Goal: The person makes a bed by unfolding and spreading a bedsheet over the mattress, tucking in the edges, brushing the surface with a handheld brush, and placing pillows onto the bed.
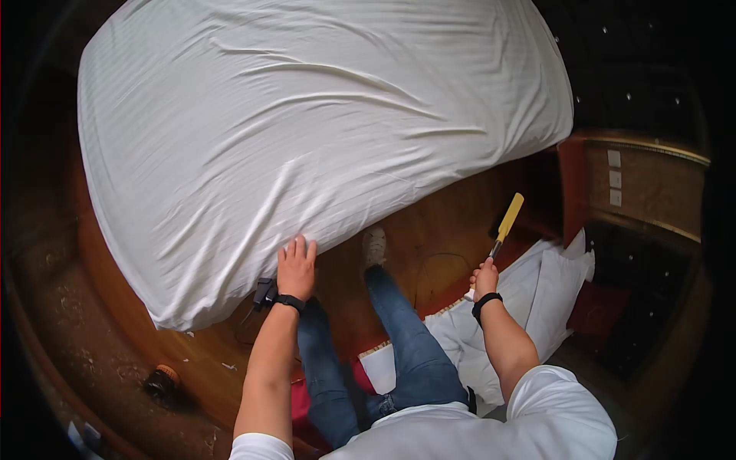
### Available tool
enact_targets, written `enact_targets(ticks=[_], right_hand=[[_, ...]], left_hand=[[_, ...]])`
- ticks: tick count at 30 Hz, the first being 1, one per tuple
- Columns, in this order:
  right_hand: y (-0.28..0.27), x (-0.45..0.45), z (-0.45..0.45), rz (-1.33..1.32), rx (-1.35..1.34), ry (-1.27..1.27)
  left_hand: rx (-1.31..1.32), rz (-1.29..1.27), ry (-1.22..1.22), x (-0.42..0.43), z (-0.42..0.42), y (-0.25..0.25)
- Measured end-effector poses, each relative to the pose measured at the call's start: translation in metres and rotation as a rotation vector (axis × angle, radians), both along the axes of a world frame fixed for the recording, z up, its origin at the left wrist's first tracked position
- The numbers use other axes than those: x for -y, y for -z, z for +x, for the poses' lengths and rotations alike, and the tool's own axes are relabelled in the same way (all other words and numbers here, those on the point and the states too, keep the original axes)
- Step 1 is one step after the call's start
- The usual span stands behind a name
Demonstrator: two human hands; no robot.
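Note:
A white striped sheet (322,130) covers the mattress, with loose folds running across it. My left hand (297,268) lies on the near edge of the sheet, its fingers stretched out and slightly apart. In my right hand (484,279), off to the right beyond the bed's edge, is a brush (510,218) with a long, narrow yellow head and a shiny neck. A dark fringe shows along the side of its head. The fingers wrap its handle, and the brush points up and away, apart from the mattress.
White bedding (529,299) lies heaped on the right, beside red cloth (602,314). A dark object with a cable (264,293) sits by my left wrist. An orange-and-black item (162,381) rests at lower left. Wall switches (615,179) are at right.

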State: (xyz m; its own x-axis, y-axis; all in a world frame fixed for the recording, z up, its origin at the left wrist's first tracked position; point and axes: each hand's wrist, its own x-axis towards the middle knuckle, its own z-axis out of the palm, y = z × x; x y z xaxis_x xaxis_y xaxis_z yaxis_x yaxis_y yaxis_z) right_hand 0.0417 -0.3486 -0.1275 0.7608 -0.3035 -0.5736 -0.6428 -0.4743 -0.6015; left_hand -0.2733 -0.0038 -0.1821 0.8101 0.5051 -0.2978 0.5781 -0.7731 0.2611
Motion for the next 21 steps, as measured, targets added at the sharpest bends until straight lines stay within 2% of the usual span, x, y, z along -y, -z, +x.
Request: enact_targets(ticks=[1,3,4,5,7,9,10,12,15,17,19,20,21], right_hand=[[-0.004,0.034,-0.003,0.000,-0.029,0.103],[-0.026,0.075,-0.016,0.006,-0.115,0.186],[-0.040,0.088,-0.022,-0.044,-0.159,0.169],[-0.047,0.101,-0.026,-0.074,-0.139,0.180],[-0.051,0.143,-0.031,-0.133,-0.036,0.146],[-0.041,0.208,-0.031,-0.379,0.078,0.047],[-0.044,0.234,-0.027,-0.601,0.217,-0.073],[-0.044,0.296,-0.022,-0.653,0.145,0.053],[-0.034,0.408,-0.033,-0.786,-0.010,0.143],[-0.037,0.446,-0.048,-0.939,-0.082,0.140],[-0.041,0.466,-0.064,-0.938,-0.145,0.188],[-0.037,0.476,-0.075,-0.880,-0.160,0.206],[-0.033,0.484,-0.085,-0.820,-0.172,0.222]], left_hand=[[-0.039,0.085,0.048,-0.001,0.013,0.019],[-0.258,-0.066,0.055,-0.016,0.046,0.016],[-0.220,-0.044,0.106,-0.020,0.052,0.023],[-0.184,-0.022,0.156,-0.021,0.050,0.028],[-0.353,-0.030,0.249,-0.022,0.048,0.035],[-0.525,-0.003,0.282,-0.021,0.061,0.022],[-0.669,-0.001,0.307,-0.017,0.076,0.008],[-0.892,-0.022,0.329,-0.010,0.103,-0.017],[-0.821,0.015,0.489,0.020,0.178,-0.054],[-0.685,-0.045,0.600,0.033,0.238,-0.045],[-0.525,0.014,0.851,0.058,0.308,-0.042],[-0.423,0.036,1.006,0.061,0.334,-0.021],[-0.520,0.092,1.169,0.080,0.374,-0.018]])
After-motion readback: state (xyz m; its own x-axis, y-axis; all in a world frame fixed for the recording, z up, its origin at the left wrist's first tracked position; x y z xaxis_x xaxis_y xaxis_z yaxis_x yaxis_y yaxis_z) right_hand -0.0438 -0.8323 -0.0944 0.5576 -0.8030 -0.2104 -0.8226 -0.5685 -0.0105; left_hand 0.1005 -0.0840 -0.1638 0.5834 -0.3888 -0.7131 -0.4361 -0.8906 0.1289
